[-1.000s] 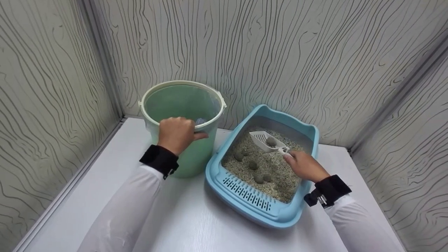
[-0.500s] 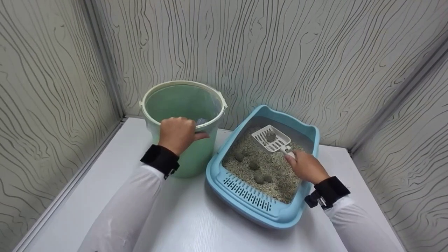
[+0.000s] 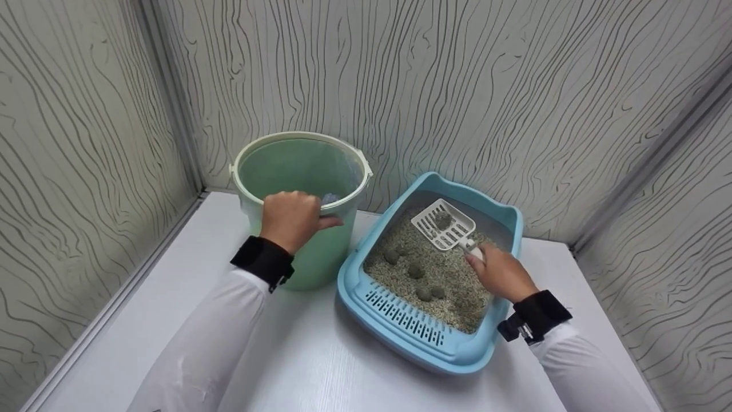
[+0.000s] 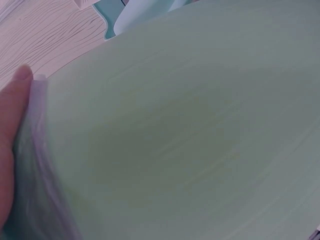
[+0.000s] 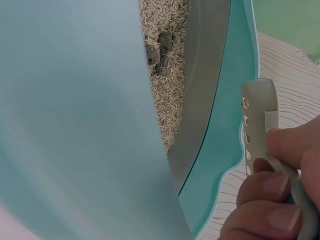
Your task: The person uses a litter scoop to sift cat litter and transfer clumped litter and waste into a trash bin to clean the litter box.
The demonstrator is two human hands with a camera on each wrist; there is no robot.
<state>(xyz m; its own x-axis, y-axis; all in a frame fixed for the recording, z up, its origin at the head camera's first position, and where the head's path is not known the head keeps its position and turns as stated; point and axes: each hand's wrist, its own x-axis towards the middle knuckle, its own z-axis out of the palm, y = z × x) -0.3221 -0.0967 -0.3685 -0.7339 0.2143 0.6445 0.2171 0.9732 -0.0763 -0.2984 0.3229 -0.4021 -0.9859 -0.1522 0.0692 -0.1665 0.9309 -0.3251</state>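
My left hand [image 3: 291,220] grips the front rim of a tall green bucket [image 3: 314,266], fingers over the edge and thumb stretched along the outside. The left wrist view shows part of this hand [image 4: 9,135] beside the green bucket wall. My right hand [image 3: 504,273] holds a white slotted litter scoop [image 3: 460,231] by its handle, over the litter. One round grey clump [image 3: 443,220] lies on the scoop. Below is a blue litter box [image 3: 355,294] with beige litter [image 3: 454,274]. In the right wrist view, fingers and thumb wrap the scoop handle [image 5: 300,197].
Several dark clumps [image 3: 415,270] lie in the litter, left of and in front of the scoop. Box and bucket stand side by side on a white table [image 3: 303,366]. Patterned wall panels [image 3: 434,86] close in the back and both sides.
The scoop has turned from tilted to nearly flat, its slotted face now seen from above, with the clump still on it. The left hand and bucket have stayed in place.
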